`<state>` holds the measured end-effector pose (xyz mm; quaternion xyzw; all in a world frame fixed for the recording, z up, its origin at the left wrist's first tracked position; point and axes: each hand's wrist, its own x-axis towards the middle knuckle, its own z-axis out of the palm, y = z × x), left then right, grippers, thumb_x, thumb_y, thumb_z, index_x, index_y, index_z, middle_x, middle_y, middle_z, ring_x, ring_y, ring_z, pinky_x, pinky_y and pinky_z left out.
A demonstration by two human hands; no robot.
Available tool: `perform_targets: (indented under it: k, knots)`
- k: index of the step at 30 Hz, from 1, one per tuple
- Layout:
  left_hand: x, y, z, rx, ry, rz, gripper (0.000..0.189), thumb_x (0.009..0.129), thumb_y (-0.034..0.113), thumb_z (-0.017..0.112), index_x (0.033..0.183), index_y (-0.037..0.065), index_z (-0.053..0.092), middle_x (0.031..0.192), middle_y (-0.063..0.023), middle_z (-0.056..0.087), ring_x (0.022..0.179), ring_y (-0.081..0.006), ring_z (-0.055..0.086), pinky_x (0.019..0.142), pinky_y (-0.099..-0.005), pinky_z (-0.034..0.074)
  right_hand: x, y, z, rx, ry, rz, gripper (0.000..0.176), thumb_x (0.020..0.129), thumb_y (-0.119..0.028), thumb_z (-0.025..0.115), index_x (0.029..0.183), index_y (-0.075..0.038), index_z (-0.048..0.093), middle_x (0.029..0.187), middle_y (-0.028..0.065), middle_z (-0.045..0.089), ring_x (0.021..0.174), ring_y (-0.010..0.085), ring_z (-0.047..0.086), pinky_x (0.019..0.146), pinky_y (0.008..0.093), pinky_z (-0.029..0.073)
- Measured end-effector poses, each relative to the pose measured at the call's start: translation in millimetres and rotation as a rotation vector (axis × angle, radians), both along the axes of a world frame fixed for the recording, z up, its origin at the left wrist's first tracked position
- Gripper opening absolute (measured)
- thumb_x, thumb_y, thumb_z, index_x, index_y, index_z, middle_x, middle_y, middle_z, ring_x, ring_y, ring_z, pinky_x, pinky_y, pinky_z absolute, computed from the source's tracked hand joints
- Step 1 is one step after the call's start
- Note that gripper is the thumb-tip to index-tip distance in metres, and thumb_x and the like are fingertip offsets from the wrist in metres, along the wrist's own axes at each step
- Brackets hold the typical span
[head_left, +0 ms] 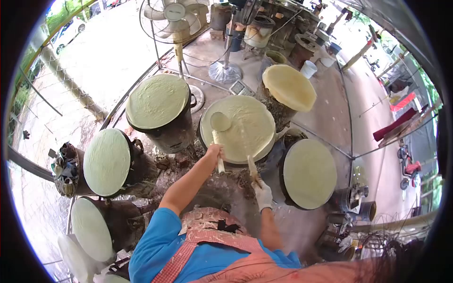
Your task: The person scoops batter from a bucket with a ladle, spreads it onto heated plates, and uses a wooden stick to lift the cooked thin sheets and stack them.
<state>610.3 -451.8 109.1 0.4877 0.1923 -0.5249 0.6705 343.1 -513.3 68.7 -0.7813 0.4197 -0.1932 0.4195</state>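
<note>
Both my hands work at the middle round griddle, which is coated with pale green batter. Bare fingers of my left hand are wrapped round the handle of a ladle, whose round bowl lies over the batter. My right hand, in a white glove, grips a long, thin wooden spatula. Its far end reaches over the batter near the griddle's front right edge; whether it touches is hard to tell.
More batter-covered griddles stand around on drum stoves: back left, left, lower left and right. At back right a yellowish round sheet overhangs its stove. A standing fan and a white bucket are farther back.
</note>
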Motion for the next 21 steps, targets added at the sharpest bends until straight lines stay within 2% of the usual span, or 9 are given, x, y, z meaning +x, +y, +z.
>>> perform_targets:
  k: [1, 3, 4, 5, 7, 9, 12, 18, 21]
  knots:
    - [0, -6, -5, 0.034, 0.078, 0.002, 0.01, 0.09, 0.013, 0.037, 0.098, 0.006, 0.037, 0.05, 0.0025, 0.025, 0.036, -0.0103, 0.027, 0.034, -0.0264, 0.027, -1, -4, -5, 0.0, -0.003, 0.01, 0.037, 0.08, -0.025, 0.059, 0.116, -0.015, 0.056, 0.093, 0.0137, 0.065, 0.081, 0.0251, 0.061, 0.073, 0.0298, 0.045]
    - [-9, -2, -13, 0.015, 0.033, 0.041, 0.011, 0.09, 0.012, 0.036, 0.098, 0.005, 0.035, 0.051, 0.0023, 0.027, 0.037, -0.0094, 0.025, 0.034, -0.0256, 0.027, 9, 4, 21, 0.048, 0.281, 0.083, 0.036, 0.081, -0.031, 0.057, 0.113, -0.015, 0.058, 0.094, 0.0186, 0.063, 0.087, 0.0347, 0.06, 0.075, 0.0322, 0.046]
    - [-11, -1, -10, 0.015, 0.057, 0.06, 0.008, 0.09, 0.011, 0.035, 0.096, 0.006, 0.035, 0.052, 0.0026, 0.027, 0.037, -0.009, 0.025, 0.034, -0.0252, 0.026, 9, 6, 30, -0.101, 0.405, 0.107, 0.033, 0.081, -0.035, 0.055, 0.107, -0.014, 0.061, 0.09, 0.0194, 0.062, 0.083, 0.0367, 0.059, 0.073, 0.0371, 0.047]
    - [-9, 2, -9, 0.015, 0.077, 0.076, 0.005, 0.09, 0.01, 0.035, 0.094, 0.007, 0.034, 0.052, 0.0028, 0.026, 0.038, -0.0085, 0.025, 0.033, -0.0247, 0.025, 10, 4, 39, -0.093, 0.399, 0.115, 0.033, 0.081, -0.035, 0.055, 0.107, -0.014, 0.061, 0.09, 0.0194, 0.062, 0.083, 0.0367, 0.059, 0.073, 0.0371, 0.047]
    - [1, 7, -36, 0.016, -0.004, 0.077, 0.003, 0.09, 0.01, 0.036, 0.091, 0.008, 0.034, 0.052, 0.003, 0.027, 0.038, -0.0082, 0.025, 0.033, -0.0241, 0.025, 5, -6, 50, -0.303, 0.674, 0.145, 0.029, 0.081, -0.034, 0.055, 0.099, -0.013, 0.063, 0.085, 0.0183, 0.062, 0.076, 0.0364, 0.06, 0.069, 0.0423, 0.047]
    - [-1, 13, -30, 0.002, -0.072, 0.075, 0.003, 0.089, 0.009, 0.036, 0.088, 0.01, 0.033, 0.052, 0.0032, 0.027, 0.038, -0.0079, 0.026, 0.033, -0.0234, 0.024, 8, -9, 45, -0.326, 0.659, 0.115, 0.029, 0.08, -0.036, 0.055, 0.095, -0.012, 0.063, 0.083, 0.0185, 0.061, 0.072, 0.0374, 0.059, 0.065, 0.0454, 0.046]
    - [-2, 15, 4, -0.025, 0.144, 0.1, 0.008, 0.088, 0.008, 0.039, 0.086, 0.011, 0.032, 0.052, 0.0035, 0.028, 0.038, -0.0072, 0.027, 0.032, -0.022, 0.025, 32, 10, 42, -0.196, 0.399, 0.073, 0.031, 0.08, -0.037, 0.054, 0.096, -0.011, 0.063, 0.08, 0.02, 0.061, 0.074, 0.0376, 0.059, 0.067, 0.0444, 0.046]
    - [16, 26, -4, -0.101, 0.356, 0.134, 0.014, 0.087, 0.008, 0.043, 0.08, 0.012, 0.032, 0.051, 0.0026, 0.027, 0.038, -0.0069, 0.027, 0.031, -0.0209, 0.026, 32, 22, 40, -0.281, 0.542, 0.117, 0.032, 0.08, -0.038, 0.054, 0.094, -0.01, 0.064, 0.075, 0.0194, 0.061, 0.073, 0.0366, 0.059, 0.066, 0.0437, 0.046]
    - [19, 28, -2, -0.105, 0.277, 0.101, 0.016, 0.087, 0.009, 0.044, 0.079, 0.012, 0.03, 0.051, 0.0026, 0.026, 0.038, -0.007, 0.026, 0.031, -0.021, 0.026, 43, 35, 33, -0.258, 0.538, 0.066, 0.031, 0.081, -0.037, 0.053, 0.091, -0.01, 0.064, 0.073, 0.0194, 0.061, 0.071, 0.0362, 0.059, 0.064, 0.0444, 0.046]
